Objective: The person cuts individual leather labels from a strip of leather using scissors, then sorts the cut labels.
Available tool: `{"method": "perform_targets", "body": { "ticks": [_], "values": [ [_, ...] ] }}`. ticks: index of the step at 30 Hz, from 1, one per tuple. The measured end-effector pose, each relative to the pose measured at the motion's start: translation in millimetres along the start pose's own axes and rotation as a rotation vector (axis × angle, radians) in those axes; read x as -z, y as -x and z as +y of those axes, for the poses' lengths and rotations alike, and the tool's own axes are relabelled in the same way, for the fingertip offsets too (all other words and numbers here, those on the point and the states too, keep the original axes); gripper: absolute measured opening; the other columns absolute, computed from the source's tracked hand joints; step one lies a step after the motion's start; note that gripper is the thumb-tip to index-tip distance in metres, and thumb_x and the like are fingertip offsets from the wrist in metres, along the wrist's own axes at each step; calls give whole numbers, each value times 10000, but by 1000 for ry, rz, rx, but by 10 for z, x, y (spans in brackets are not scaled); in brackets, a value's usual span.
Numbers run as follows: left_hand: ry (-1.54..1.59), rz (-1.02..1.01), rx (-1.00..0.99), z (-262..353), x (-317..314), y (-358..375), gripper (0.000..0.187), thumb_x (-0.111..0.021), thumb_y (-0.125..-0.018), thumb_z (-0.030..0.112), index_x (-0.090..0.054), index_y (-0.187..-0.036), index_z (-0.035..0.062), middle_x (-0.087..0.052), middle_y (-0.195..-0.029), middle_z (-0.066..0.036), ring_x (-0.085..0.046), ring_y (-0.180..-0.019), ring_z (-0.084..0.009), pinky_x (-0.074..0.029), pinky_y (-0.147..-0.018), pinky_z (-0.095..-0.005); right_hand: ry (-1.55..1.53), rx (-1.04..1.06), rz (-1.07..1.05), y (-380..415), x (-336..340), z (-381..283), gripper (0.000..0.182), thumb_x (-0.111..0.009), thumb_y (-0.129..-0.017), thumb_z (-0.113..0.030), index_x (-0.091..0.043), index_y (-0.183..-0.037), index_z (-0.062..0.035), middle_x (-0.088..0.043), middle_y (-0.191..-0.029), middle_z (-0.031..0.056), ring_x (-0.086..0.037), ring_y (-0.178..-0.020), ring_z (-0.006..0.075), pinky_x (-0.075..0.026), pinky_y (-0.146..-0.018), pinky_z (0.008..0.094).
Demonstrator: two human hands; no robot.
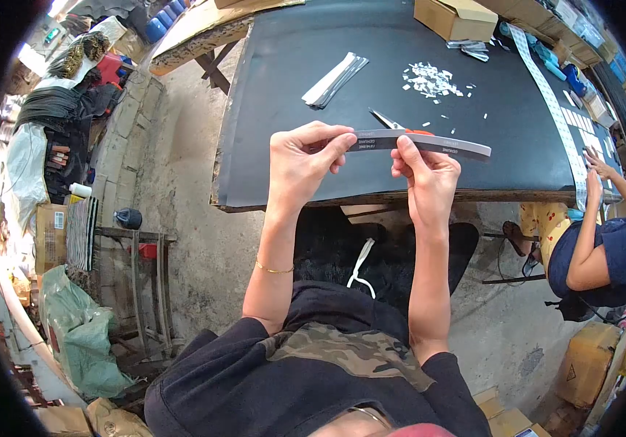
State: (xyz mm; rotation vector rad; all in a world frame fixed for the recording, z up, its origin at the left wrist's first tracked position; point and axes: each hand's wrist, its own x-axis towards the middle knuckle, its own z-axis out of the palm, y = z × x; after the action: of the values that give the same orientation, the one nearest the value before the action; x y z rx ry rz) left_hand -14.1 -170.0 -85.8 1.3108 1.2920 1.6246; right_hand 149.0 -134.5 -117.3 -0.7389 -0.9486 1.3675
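Observation:
A narrow dark strip of printed labels (377, 140) with a paler upper edge and the word GENUINE is stretched level above the near side of the table. My left hand (311, 151) pinches its left end between thumb and fingertips. Further right along the strip, my right hand (427, 173) grips it with the thumb in front, and the free end sticks out to the right. Behind the strip lie scissors (385, 119) with orange handles, partly hidden by it. Beyond them are a heap of small cut pieces (431, 80) and a bundle of long strips (333, 81).
The black-topped table (276, 156) ends just in front of my forearms. A cardboard box (455, 20) stands at its far side. A long white printed band (546, 87) runs down the right, where another person (604, 247) works. A wooden stand (138, 291) is on the left.

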Motion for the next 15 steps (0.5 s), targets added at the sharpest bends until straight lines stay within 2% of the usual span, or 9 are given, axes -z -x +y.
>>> {"method": "perform_targets", "body": {
  "ticks": [11, 14, 15],
  "values": [
    [-17, -5, 1, 1, 0, 16, 61, -701, -802, 26, -716, -843, -16, -625, -653, -37, -532, -521, -54, -404, -453, -168, 10, -6, 1, 15, 36, -20, 94, -672, -833, -60, -674, -823, 33, -642, -702, 77, -574, -576, 114, -471, -540, 236],
    [-20, -10, -8, -12, -3, 18, 93, -696, -810, 35, -708, -877, -29, -618, -644, -28, -540, -529, -57, -410, -454, -169, 49, 16, -56, -6, 75, -9, 81, -664, -832, -48, -673, -819, 31, -640, -700, 76, -570, -571, 109, -464, -537, 237],
    [74, 4, 14, -14, -12, 27, 157, -709, -794, 21, -689, -939, -36, -622, -675, -33, -557, -559, -67, -444, -492, -177, 37, 19, -50, -4, 71, -9, 76, -664, -830, -45, -672, -819, 30, -639, -698, 75, -570, -572, 108, -460, -534, 236]
  ]
}}
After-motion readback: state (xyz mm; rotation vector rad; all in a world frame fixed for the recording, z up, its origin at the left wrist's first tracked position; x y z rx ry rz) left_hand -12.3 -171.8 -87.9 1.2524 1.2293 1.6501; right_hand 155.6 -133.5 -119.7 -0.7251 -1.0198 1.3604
